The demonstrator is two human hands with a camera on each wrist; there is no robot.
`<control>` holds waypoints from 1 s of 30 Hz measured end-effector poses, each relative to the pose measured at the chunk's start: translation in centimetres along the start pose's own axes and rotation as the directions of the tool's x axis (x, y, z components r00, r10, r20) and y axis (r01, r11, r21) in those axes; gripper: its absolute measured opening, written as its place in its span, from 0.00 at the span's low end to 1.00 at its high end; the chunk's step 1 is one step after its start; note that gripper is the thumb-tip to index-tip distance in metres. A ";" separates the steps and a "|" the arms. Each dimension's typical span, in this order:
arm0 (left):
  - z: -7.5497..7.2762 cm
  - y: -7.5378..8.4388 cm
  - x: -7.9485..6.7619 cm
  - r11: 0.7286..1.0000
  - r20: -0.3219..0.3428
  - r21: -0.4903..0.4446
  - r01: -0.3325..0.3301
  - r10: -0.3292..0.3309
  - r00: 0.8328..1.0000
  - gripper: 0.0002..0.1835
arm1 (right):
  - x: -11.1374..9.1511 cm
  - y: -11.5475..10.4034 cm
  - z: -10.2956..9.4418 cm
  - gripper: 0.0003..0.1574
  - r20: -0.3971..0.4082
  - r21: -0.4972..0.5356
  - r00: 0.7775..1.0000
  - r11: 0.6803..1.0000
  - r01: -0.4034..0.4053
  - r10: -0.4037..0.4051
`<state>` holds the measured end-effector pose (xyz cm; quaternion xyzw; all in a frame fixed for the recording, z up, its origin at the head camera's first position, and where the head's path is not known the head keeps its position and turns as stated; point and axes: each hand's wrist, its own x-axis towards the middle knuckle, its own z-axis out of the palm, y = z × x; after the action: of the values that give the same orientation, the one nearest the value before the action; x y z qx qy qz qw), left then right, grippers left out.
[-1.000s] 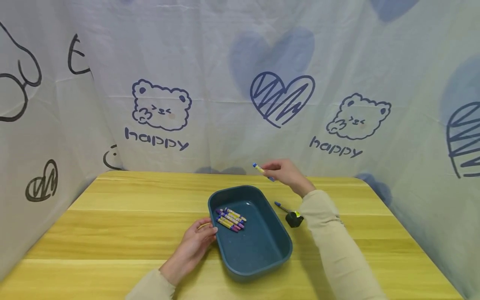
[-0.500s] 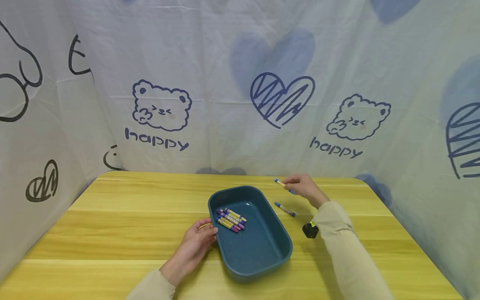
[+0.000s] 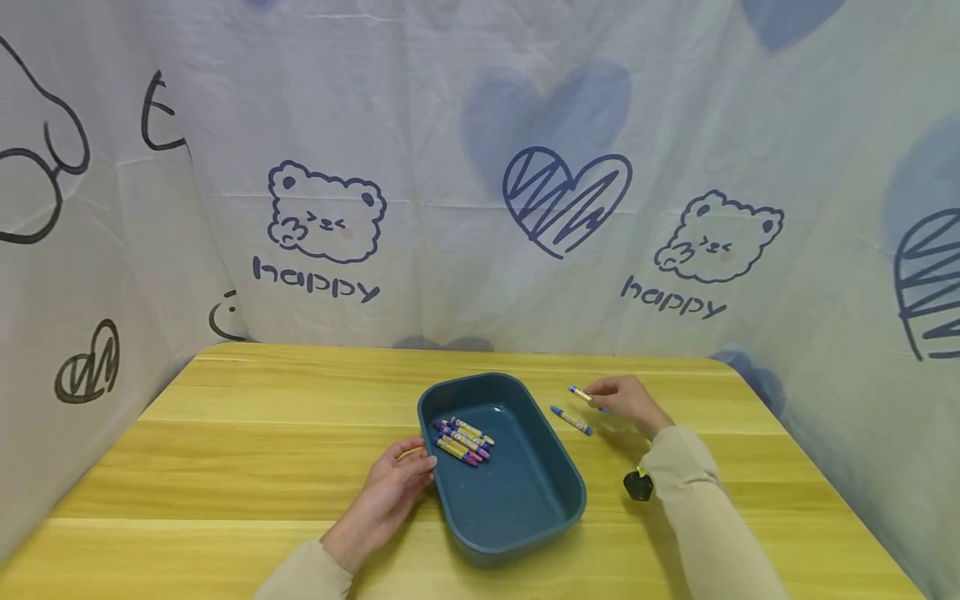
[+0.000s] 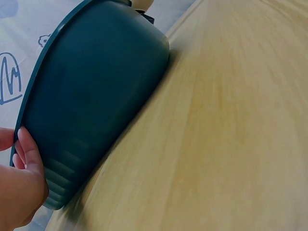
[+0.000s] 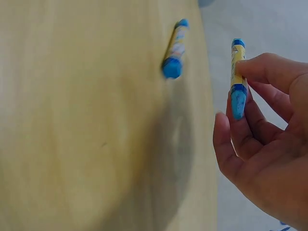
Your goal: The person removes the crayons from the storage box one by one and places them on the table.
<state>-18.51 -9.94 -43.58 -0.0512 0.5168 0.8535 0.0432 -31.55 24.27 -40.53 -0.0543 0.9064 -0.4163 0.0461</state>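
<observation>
Blue crayon [image 3: 581,394], pinched by the right hand [image 3: 626,402], has moved away, so remains outside the tray [image 3: 510,487], at two o'clock, our head view shows. Left wrist: left hand [image 4: 21,190] grips the rim [image 4: 35,73]. Right wrist: loose crayon [image 5: 174,50], ten o'clock.

In the head view, the right hand [image 3: 628,404] partly hides its blue crayon [image 3: 578,392]; the piled crayons [image 3: 463,442] are too small to read. The left wrist view crops the teal tray [image 4: 96,82].
</observation>
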 end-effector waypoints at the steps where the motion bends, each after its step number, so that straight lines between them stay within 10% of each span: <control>1: 0.0 0.0 0.0 1.000 0.002 0.003 0.000 0.000 1.000 0.20 | -0.1 0.3 0.0 0.15 -0.002 -0.013 1.000 1.000 0.001 -0.001; 30: 0.2 0.0 0.0 1.000 -0.007 0.007 -0.002 0.002 1.000 0.20 | -0.7 2.9 1.4 0.13 -0.041 -0.014 0.997 0.998 -0.065 0.064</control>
<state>-18.49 -9.77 -43.51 -0.0536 0.5199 0.8516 0.0405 -30.81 25.25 -43.62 -0.0169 0.9115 -0.4089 0.0407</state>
